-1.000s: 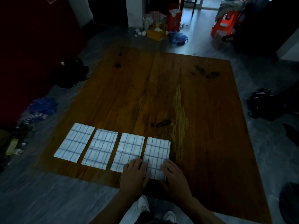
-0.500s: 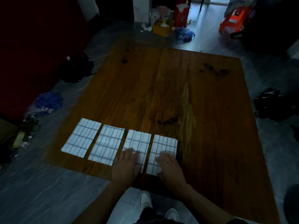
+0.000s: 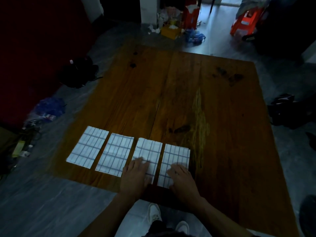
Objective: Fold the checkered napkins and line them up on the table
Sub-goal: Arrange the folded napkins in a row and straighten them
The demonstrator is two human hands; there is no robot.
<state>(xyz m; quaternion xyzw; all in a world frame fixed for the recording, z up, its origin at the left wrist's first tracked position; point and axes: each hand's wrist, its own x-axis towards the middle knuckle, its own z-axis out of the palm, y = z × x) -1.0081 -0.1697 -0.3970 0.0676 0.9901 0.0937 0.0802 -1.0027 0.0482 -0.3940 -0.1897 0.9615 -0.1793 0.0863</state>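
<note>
In the head view, the left hand (image 3: 136, 177) is laid flat, fingers straight and together, on the near end of the third napkin (image 3: 148, 154). The right hand (image 3: 181, 180) is laid flat in the same way on the near end of the fourth napkin (image 3: 176, 159). Nothing is gripped by either hand; both napkins are only pressed against the table (image 3: 196, 100).

Four folded checkered napkins are seen in a row near the table's front edge, side by side with narrow gaps between them. The first napkin (image 3: 88, 147) is at the left end and the second napkin (image 3: 114, 156) is just beside it; neither is touched.

No writing or label can be read anywhere; the room is too dim.

The table is made of dark wooden planks with knots and a pale worn streak to the right of the napkins. A grey floor is seen around it. An orange stool (image 3: 246, 23), a yellow box (image 3: 171, 30) and blue bags (image 3: 195, 37) are seen beyond the far edge, a dark bag (image 3: 283, 110) to the right, and clutter to the left. White shoes (image 3: 153, 212) are visible below the table edge.
</note>
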